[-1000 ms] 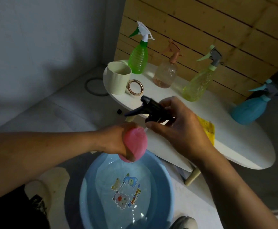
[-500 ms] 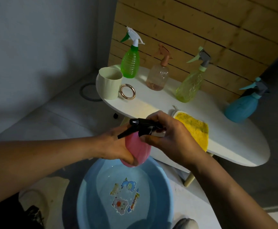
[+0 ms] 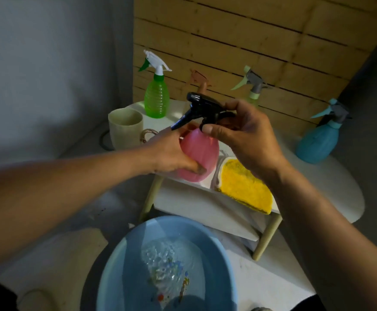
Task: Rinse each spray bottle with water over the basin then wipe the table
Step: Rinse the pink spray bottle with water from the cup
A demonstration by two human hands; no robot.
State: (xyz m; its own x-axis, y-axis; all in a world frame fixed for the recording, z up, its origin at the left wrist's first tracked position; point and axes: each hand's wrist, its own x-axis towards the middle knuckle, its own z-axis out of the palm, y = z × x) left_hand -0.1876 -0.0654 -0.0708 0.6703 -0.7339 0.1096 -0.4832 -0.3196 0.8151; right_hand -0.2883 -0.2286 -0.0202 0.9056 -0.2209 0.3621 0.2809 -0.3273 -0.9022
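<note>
My left hand (image 3: 174, 151) grips the pink spray bottle (image 3: 202, 153) around its body, holding it upright over the near edge of the white table (image 3: 331, 182). My right hand (image 3: 248, 135) pinches the black trigger head (image 3: 203, 111) at the bottle's neck. The blue basin (image 3: 219, 261) sits on the floor below, with rippling water in it. A green bottle (image 3: 156, 98), a brownish bottle (image 3: 199, 80), a yellowish bottle (image 3: 253, 89) and a teal bottle (image 3: 318, 142) stand along the table's back. A yellow cloth (image 3: 243, 187) lies at the table's front edge.
A cream mug (image 3: 125, 129) with a ring handle stands at the table's left end. Wooden planks (image 3: 250, 37) back the table, and a grey wall (image 3: 48, 63) is on the left. The table's legs (image 3: 266, 239) stand just behind the basin.
Both hands have lifted the pink bottle from over the basin up to the table's edge, now upright. The black head stays at its neck in my right hand. The water now ripples.
</note>
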